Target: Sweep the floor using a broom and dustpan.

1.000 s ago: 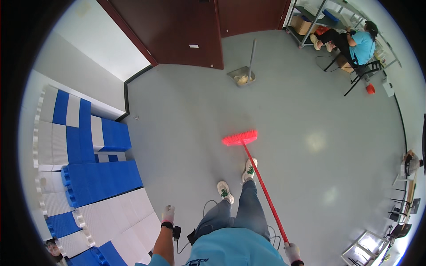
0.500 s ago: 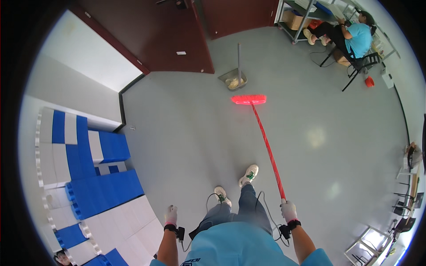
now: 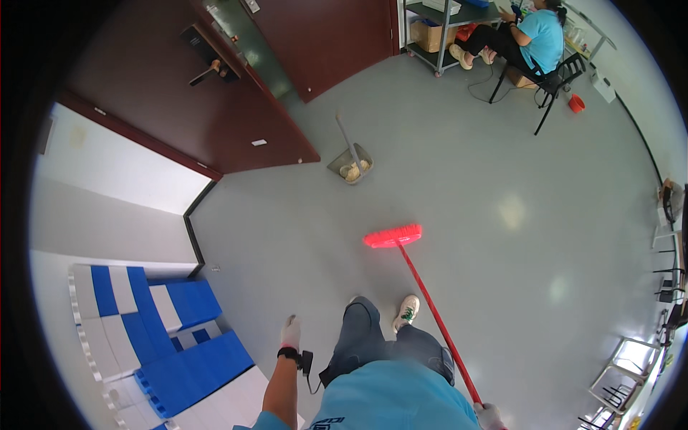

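Observation:
My right hand (image 3: 490, 416), in a white glove at the lower edge, is closed around the upper end of a red broom (image 3: 438, 320). Its handle slants away to the left, down to the bright pink-red bristle head (image 3: 393, 236) at the grey floor. My left hand (image 3: 290, 332), also gloved, hangs beside my left leg with nothing in it, the fingers loosely stretched forward. Beyond the broom head, a grey long-handled dustpan (image 3: 350, 166) stands on the floor with pale, light-coloured material in its pan.
A dark red door (image 3: 208, 93) stands ajar at the far left. Blue and white blocks (image 3: 193, 373) are stacked along the left wall. At the far right a person in a blue shirt (image 3: 541, 39) sits on a black chair beside a wheeled cart (image 3: 439, 54). A red bucket (image 3: 576, 104) stands near them.
I have stepped forward, so the door, dustpan and blocks have shifted in view. The broom head has come nearer to my feet, and my right hand is lower in the picture.

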Motion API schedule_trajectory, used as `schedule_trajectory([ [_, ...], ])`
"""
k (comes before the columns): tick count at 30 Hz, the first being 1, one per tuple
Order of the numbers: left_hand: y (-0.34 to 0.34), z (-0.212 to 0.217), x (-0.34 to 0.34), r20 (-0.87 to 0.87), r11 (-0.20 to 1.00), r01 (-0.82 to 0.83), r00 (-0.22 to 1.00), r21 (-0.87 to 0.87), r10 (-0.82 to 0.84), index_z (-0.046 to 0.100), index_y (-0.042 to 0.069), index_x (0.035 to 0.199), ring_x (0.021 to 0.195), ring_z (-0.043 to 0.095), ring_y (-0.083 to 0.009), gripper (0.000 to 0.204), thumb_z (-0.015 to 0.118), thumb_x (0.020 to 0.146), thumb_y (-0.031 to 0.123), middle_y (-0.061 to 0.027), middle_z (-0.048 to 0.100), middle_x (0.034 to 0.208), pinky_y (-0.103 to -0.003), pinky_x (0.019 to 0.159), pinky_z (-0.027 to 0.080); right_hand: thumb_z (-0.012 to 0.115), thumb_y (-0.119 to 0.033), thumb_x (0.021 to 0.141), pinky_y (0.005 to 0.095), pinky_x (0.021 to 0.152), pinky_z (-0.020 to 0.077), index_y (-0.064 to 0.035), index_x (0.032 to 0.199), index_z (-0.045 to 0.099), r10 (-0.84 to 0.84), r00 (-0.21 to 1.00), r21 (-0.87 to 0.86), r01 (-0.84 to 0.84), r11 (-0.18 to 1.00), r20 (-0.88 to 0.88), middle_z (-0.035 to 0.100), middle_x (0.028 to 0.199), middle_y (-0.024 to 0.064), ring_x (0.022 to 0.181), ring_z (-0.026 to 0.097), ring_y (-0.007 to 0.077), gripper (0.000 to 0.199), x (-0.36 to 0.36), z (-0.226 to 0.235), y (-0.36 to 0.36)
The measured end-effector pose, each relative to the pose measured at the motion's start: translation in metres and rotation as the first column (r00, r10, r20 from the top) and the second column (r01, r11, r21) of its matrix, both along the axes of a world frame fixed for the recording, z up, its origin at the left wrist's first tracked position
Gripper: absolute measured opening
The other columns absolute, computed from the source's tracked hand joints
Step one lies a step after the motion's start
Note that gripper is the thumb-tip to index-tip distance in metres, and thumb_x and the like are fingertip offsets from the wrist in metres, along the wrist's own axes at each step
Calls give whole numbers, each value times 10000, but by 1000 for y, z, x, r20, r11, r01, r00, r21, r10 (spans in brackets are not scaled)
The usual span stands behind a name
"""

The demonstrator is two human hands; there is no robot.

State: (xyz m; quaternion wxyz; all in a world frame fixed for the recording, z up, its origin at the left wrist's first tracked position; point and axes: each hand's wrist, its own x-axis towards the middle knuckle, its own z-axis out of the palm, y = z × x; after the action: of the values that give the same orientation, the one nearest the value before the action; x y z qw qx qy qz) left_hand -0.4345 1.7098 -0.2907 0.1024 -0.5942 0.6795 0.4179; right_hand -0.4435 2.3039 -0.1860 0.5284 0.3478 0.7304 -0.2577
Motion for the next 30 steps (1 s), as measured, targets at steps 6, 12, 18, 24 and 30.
schedule_trajectory([
  [6, -86, -25, -214, -369, 983, 182, 911, -34, -182, 469, -28, 1269, 1150, 507, -255, 556, 506, 870, 357, -154, 552, 1235, -331, 992, 366, 517, -361, 894, 290, 460, 360, 6, 775, 599, -142, 969, -65, 131, 989, -204, 504, 576, 19, 516, 445, 123, 394, -39, -7, -77],
  [12, -138, -74, -472, -442, 832, -90, 814, 547, 378, 301, 7, 1352, 1151, 480, -336, 629, 459, 923, 438, -203, 402, 1332, -423, 979, 411, 520, -354, 877, 305, 493, 378, 14, 783, 608, -304, 921, -18, 309, 951, -242, 539, 595, 46, 541, 478, 127, 390, -142, -14, -243],
  [18, -169, -113, -613, -83, 370, -284, 685, 884, 724, 263, 35, 1320, 1005, 540, -402, 766, 469, 851, 604, -251, 454, 1191, -507, 852, 497, 526, -372, 864, 289, 380, 375, 1, 843, 622, -450, 854, 33, 474, 880, -262, 508, 551, 24, 426, 463, 124, 387, -202, -31, -339],
  [24, -175, -154, -651, 211, -90, -225, 606, 970, 767, 471, -31, 809, 566, 541, -224, 216, 506, 865, 175, -127, 513, 683, -289, 486, 525, 517, -367, 889, 252, 350, 320, -53, 928, 626, -516, 852, 92, 523, 848, -90, 466, 544, -17, 392, 405, 87, 335, -214, -35, -342],
  [30, -162, -154, -600, -173, 226, 36, 764, 973, 622, 397, 58, 668, 476, 412, -147, 165, 480, 807, 91, -48, 416, 584, -242, 454, 373, 520, -279, 832, 335, 479, 525, 29, 893, 573, -313, 950, 168, 311, 935, -16, 612, 676, 112, 513, 616, 206, 319, -246, -34, -327],
])
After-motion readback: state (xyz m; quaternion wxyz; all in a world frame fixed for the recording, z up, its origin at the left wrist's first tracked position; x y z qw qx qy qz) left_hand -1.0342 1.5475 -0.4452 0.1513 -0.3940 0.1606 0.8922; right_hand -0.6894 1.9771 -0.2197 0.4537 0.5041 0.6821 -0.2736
